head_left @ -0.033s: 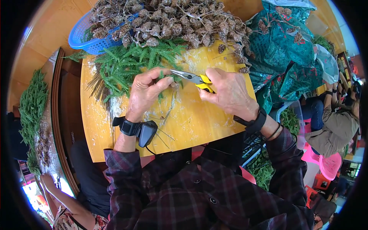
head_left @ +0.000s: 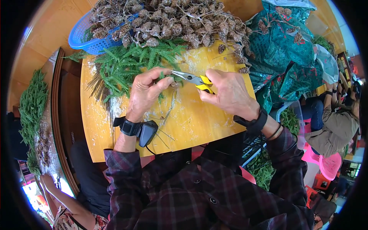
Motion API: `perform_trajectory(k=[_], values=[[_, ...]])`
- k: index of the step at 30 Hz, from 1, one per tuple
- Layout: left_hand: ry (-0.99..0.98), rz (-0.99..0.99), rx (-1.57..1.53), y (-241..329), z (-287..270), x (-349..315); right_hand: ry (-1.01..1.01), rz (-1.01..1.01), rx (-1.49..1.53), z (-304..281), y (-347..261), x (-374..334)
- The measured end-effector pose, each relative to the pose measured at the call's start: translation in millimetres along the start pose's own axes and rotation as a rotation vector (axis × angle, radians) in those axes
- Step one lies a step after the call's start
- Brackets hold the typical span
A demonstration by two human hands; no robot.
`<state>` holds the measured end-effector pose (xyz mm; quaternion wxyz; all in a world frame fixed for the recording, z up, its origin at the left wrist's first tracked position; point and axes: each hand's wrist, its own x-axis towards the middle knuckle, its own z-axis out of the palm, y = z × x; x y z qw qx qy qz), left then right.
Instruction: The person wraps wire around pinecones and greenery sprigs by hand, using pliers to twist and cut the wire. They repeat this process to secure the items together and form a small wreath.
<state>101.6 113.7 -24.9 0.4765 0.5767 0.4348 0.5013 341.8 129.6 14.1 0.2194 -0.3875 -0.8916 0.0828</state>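
Note:
My right hand (head_left: 234,94) is closed around the yellow handles of needle-nose pliers (head_left: 190,77). Their metal jaws reach left to the fingertips of my left hand (head_left: 145,92). Thumb and forefinger of that hand pinch a small green sprig (head_left: 161,81), partly hidden by the fingers. A brown pine cone (head_left: 175,84) shows just beside the thumb tip, with a thin stem hanging below. What exactly the jaw tips grip is too small to make out. Behind my left hand lies a heap of green artificial fir branches (head_left: 126,63), their brown stems gathered at the left.
Brown pine cones on stems (head_left: 172,23) pile up at the far side, partly over a blue plastic basket (head_left: 85,34). Green plastic bags (head_left: 285,57) stand right of the wooden table (head_left: 199,124). Loose stems and white flakes lie on the tabletop. Other people sit at both sides.

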Motion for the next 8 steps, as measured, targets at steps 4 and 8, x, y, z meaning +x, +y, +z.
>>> perform_trajectory(k=[4, 8], values=[[-0.039, 0.158, 0.233, -3.0, -5.3, 0.3, -0.324, 0.106, 0.383, -8.0, 5.3, 4.8], [-0.019, 0.068, -0.121, -4.3, -5.2, 0.5, -0.451, 0.172, 0.543, -3.1, 4.4, 8.3]])
